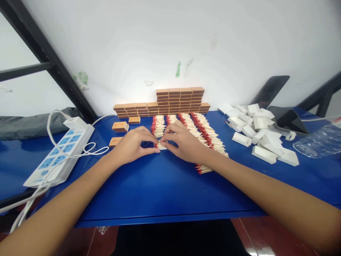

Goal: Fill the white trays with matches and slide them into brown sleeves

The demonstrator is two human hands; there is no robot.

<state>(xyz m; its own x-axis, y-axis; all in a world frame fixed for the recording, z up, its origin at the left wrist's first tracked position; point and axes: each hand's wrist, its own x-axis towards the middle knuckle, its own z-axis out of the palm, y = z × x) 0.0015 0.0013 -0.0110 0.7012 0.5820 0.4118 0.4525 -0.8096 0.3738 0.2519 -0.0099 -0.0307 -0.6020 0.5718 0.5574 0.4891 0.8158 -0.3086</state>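
My left hand (135, 144) and my right hand (183, 141) meet at the near end of the leftmost row of matches (159, 126). Between their fingertips is a small bunch of matches (160, 145), with a pale edge beneath it that could be a tray; the fingers partly cover it. The left thumb and fingers close around the bunch from one side. On the other side, the right thumb and index finger pinch at it. More rows of red-tipped matches (206, 131) lie beside and under my right hand.
Stacked matchboxes (181, 101) line the wall, and a few loose matchboxes (120, 126) lie left of my hands. White empty matchbox trays (249, 129) pile up at right, near a phone on a stand (271, 90) and a plastic bottle (319, 140). A power strip (61, 153) with cables lies left.
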